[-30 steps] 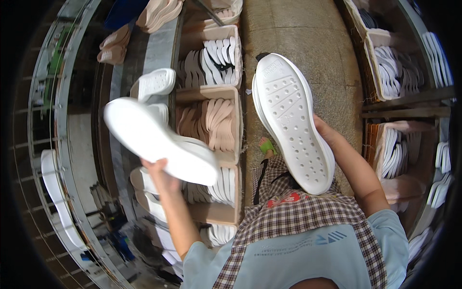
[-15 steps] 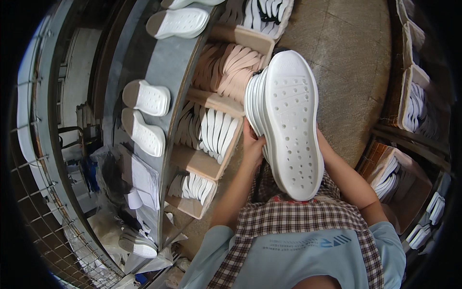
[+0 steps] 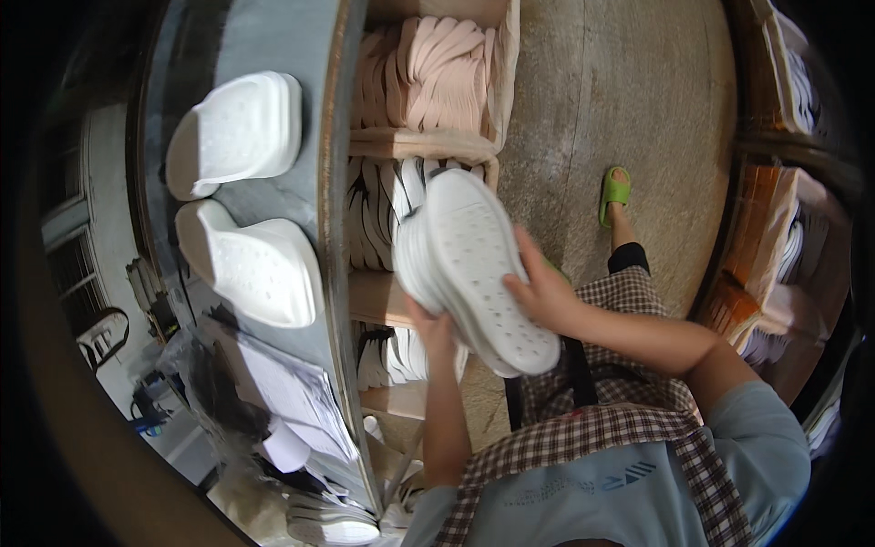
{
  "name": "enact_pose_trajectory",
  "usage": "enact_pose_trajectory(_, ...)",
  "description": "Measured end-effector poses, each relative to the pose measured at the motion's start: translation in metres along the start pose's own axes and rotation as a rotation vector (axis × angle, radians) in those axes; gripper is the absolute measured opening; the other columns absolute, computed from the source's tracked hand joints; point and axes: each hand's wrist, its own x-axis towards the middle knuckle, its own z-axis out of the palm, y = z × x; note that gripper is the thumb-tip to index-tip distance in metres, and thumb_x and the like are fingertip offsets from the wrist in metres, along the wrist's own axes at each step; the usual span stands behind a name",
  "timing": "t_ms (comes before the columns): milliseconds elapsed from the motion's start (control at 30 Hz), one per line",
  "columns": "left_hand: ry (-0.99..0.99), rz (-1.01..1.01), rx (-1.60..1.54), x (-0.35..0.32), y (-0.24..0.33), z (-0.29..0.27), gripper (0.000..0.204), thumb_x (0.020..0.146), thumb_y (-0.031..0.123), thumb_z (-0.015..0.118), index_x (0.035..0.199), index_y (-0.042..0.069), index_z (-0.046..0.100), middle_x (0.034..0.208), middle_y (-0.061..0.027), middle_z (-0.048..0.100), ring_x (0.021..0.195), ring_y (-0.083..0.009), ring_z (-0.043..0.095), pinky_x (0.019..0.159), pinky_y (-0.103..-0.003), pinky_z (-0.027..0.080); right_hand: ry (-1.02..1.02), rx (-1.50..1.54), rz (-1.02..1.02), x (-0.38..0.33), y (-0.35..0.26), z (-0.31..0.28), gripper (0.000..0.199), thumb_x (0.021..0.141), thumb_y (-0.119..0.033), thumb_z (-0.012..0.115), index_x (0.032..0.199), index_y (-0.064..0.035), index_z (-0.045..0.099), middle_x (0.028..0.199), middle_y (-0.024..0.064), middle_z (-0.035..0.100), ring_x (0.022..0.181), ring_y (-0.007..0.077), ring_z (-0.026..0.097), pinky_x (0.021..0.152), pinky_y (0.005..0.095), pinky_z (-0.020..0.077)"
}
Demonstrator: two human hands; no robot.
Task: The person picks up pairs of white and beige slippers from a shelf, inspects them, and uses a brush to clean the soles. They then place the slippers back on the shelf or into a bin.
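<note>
A stack of white shoe soles (image 3: 469, 255) is held in front of me, tilted, with the dotted face of the top sole showing. My left hand (image 3: 436, 330) grips the stack's left side low down, its fingers partly hidden behind the soles. On the right edge, my right hand (image 3: 545, 294) lays its thumb over the top sole, and its other fingers bend round the side. Just left of the stack, a basket of white soles (image 3: 365, 214) stands beside the bench, partly covered by the soles I hold.
On the grey bench (image 3: 273, 36) at left lie stacked white soles (image 3: 246, 128), more white soles (image 3: 260, 269) and papers (image 3: 292, 392). Pink soles (image 3: 437, 73) fill a basket farther off. Orange baskets (image 3: 761, 237) line the right side. My foot wears a green slipper (image 3: 616, 193).
The stack has moved left and tilted, closer to the baskets. My right hand has come from behind the stack to its right edge. The view has shifted nearer the bench.
</note>
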Motion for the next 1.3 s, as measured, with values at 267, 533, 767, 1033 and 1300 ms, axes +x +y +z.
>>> enact_pose_trajectory(267,0.417,0.471,0.973,0.121,0.051,-0.203,0.086,0.07,0.019,0.071,0.142,0.002,0.027,0.137,-0.0249,0.038,0.126,-0.0348,0.04,0.107,-0.043,0.032,-0.331,0.068,-0.071,0.129,0.061,0.227,0.07,0.095,-0.028,0.046,0.146,-0.0016,0.007,0.092,0.0228,0.059,0.076,0.0351,0.058,0.071,0.0389,0.0502)
enact_pose_trajectory(533,0.191,0.284,1.707,0.228,-0.064,-0.167,0.087,0.075,0.034,0.071,0.14,-0.001,0.025,0.132,-0.0264,0.039,0.122,-0.04,0.041,0.102,-0.044,0.036,-0.366,-0.509,-0.307,0.2,0.166,0.308,0.019,0.078,-0.014,0.059,0.09,-0.0012,0.067,0.091,0.0163,0.063,0.084,0.0288,0.062,0.07,0.0371,0.0522)
enact_pose_trajectory(767,0.155,0.089,0.94,0.258,-0.083,-0.175,0.093,0.08,0.042,0.068,0.143,0.0,0.015,0.139,-0.0278,0.032,0.125,-0.0395,0.039,0.104,-0.043,0.033,-0.392,-0.368,-0.346,0.138,0.199,0.264,0.014,0.077,-0.008,0.056,0.083,-0.0039,0.068,0.085,0.0151,0.065,0.076,0.0302,0.065,0.064,0.0396,0.0522)
enact_pose_trajectory(1033,0.268,0.067,0.791,0.291,-0.124,-0.195,0.079,0.089,0.028,0.059,0.144,-0.004,0.011,0.14,-0.0259,0.032,0.126,-0.0371,0.039,0.105,-0.041,0.031,-0.417,-0.24,-0.393,0.059,0.244,0.228,0.014,0.073,-0.014,0.059,0.08,-0.0025,0.06,0.078,0.0148,0.06,0.073,0.0338,0.061,0.064,0.0443,0.0499)
enact_pose_trajectory(1300,0.184,-0.01,1.114,0.279,-0.126,-0.202,0.084,0.089,0.045,0.054,0.138,-0.012,0.016,0.139,-0.031,0.031,0.127,-0.0395,0.037,0.106,-0.043,0.031,-0.549,-0.285,-0.297,0.009,0.257,0.197,0.014,0.079,-0.02,0.059,0.088,-0.0094,0.058,0.087,0.0086,0.059,0.081,0.0287,0.061,0.067,0.0408,0.0509)
